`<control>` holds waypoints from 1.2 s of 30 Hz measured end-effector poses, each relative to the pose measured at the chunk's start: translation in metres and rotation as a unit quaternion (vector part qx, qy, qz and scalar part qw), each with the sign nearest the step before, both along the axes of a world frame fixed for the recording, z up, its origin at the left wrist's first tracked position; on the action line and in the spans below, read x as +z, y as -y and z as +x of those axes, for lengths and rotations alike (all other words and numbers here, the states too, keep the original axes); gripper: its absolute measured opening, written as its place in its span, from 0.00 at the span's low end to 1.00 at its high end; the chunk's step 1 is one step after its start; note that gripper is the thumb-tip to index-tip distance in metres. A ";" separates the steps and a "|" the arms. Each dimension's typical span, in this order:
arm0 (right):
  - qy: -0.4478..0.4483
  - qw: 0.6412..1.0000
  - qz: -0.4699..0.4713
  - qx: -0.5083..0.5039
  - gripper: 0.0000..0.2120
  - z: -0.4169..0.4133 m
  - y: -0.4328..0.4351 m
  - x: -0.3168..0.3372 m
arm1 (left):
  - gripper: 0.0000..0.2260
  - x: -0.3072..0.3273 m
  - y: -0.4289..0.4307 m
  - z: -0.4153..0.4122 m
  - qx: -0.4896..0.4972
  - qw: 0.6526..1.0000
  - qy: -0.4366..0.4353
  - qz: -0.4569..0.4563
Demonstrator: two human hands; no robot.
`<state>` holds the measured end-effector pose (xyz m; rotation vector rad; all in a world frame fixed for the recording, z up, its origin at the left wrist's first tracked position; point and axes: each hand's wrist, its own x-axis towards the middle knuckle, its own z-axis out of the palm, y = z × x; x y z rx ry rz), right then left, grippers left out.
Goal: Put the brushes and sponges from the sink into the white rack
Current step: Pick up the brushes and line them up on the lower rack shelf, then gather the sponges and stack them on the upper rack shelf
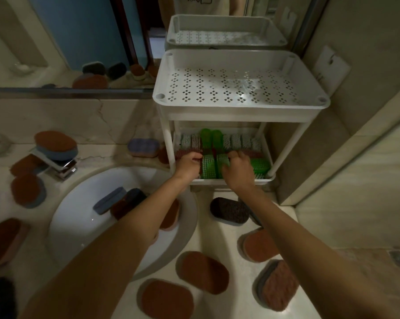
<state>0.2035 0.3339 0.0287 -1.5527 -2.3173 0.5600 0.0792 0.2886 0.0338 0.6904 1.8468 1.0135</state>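
fingers of both hands curl down onto green brushes in the rack's lower shelf.

left hand (189, 164) grips one green brush (207, 166), right hand (239, 166) grips its neighbour (222, 162), low in the white rack (240, 104) at twelve o'clock. at eight o'clock, the sink (77, 217) holds sponges (109, 200); more brown sponges (203, 271) litter the counter (226, 236) at six.

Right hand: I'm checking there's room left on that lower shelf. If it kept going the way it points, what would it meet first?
Probably the green brushes standing at the back of the lower shelf, just past the right hand; depth is hard to judge.
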 end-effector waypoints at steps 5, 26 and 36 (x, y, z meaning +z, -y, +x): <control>-0.100 0.994 0.013 0.049 0.14 -0.003 0.039 0.012 | 0.15 0.028 0.037 0.004 0.018 0.999 0.003 0.041; 0.054 0.984 -0.099 0.140 0.24 0.006 0.303 -0.086 | 0.20 -0.049 0.320 -0.075 0.057 0.980 -0.101 -0.164; 0.161 0.972 -0.107 0.134 0.28 0.002 0.304 -0.075 | 0.30 -0.066 0.331 -0.076 -0.159 0.924 -0.241 -0.249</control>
